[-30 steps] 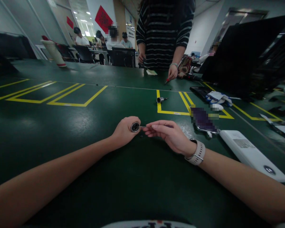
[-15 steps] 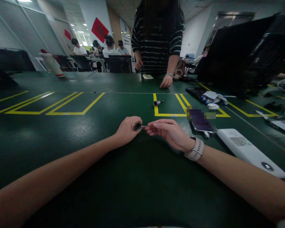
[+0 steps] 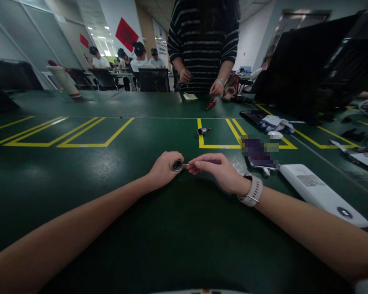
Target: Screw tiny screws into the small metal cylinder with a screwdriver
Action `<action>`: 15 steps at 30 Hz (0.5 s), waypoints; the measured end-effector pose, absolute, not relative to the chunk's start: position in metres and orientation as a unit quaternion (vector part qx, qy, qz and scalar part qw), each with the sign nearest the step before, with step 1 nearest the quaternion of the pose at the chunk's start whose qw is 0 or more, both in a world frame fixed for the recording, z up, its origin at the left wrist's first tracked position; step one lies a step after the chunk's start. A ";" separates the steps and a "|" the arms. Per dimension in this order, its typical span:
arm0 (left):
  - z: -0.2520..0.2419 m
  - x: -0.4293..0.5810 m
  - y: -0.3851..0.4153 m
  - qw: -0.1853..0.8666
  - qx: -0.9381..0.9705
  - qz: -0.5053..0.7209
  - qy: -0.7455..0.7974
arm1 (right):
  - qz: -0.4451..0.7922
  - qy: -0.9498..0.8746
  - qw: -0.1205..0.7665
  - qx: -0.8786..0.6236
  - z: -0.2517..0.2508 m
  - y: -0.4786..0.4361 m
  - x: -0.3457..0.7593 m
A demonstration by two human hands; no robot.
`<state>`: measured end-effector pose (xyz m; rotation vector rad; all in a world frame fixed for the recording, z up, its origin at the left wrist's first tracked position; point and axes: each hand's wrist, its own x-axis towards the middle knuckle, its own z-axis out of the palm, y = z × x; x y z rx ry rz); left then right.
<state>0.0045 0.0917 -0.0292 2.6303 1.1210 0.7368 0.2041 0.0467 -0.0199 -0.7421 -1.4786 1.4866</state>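
Observation:
My left hand (image 3: 165, 169) is wrapped round a dark cylindrical part with a round metal rim (image 3: 177, 165), its open end turned to the right. My right hand (image 3: 221, 171) pinches a thin screwdriver with a dark purple handle (image 3: 215, 161). The thin metal shaft reaches left to the rim, and its tip is hard to make out there. A tiny dark ring (image 3: 179, 180) lies on the green table (image 3: 184, 228) just below the hands. Beyond them, a small metal part with a thin stem (image 3: 202, 131) rests by the yellow tape.
To the right lie a phone (image 3: 259, 153), a white power bank (image 3: 323, 194), a white mouse (image 3: 275, 134), gloves (image 3: 276, 123) and a clipboard (image 3: 363, 155). Across the table stands a person in a striped top (image 3: 204, 53), near a red screwdriver (image 3: 212, 104) and paper (image 3: 190, 96).
The co-worker's hand has drawn back, and a red screwdriver now shows on the table near it. My right hand's screwdriver handle shows more clearly; both my hands stay nearly in place.

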 end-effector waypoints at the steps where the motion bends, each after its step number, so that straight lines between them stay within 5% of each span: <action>1: -0.029 0.005 0.091 0.092 0.888 0.246 0.378 | 0.587 -0.610 0.439 -0.300 -0.020 0.046 0.205; 15: -0.031 0.002 0.093 0.088 0.896 0.240 0.363 | 0.665 -0.530 0.435 -0.296 -0.016 0.049 0.204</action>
